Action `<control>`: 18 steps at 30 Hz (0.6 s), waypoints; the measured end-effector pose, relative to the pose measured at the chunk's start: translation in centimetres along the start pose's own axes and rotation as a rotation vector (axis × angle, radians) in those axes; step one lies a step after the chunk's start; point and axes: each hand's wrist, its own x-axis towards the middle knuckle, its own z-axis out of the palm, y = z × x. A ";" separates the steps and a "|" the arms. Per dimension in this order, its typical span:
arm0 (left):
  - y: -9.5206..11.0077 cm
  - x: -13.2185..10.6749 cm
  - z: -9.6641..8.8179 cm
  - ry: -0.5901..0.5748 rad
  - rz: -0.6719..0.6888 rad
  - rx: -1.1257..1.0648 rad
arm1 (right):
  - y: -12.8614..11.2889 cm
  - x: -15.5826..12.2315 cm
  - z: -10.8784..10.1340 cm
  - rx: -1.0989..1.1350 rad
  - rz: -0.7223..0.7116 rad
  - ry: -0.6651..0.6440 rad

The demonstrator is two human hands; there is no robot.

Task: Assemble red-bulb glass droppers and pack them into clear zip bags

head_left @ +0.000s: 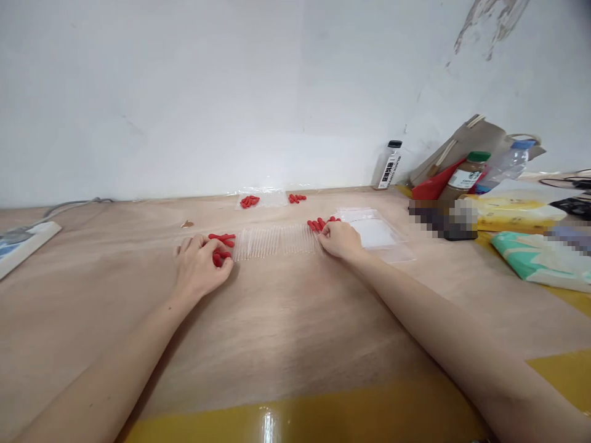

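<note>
A row of thin clear tubes (pixel 259 242) lies side by side on the wooden table, split into two groups. At its left end, my left hand (pixel 199 266) rests with fingers curled and thumb bent around small red bulb-shaped pieces (pixel 221 255), which look like rubber dropper bulbs. More red bulbs (pixel 222 238) lie just beyond its fingertips. My right hand (pixel 340 239) is at the row's right end, fingertips pressed together low by the last tubes; what they pinch is hidden. Several red bulbs (pixel 321 224) lie right behind those fingers.
Two small heaps of red bulbs (pixel 250 202) lie near the wall, one on a clear plastic bag (pixel 274 198). Flat clear bags (pixel 376 232) are beside my right hand. Bottles (pixel 390 165), a pouch and tissue packs (pixel 540 258) crowd the right; a power strip (pixel 28 246) is at left.
</note>
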 end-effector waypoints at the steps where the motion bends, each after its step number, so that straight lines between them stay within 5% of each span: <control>1: -0.1 0.0 0.0 -0.014 -0.001 0.013 | -0.1 0.0 0.0 0.005 0.009 -0.011; 18: -0.9 -0.2 1.8 -0.029 0.115 0.160 | -0.8 0.4 0.3 -0.059 0.064 -0.137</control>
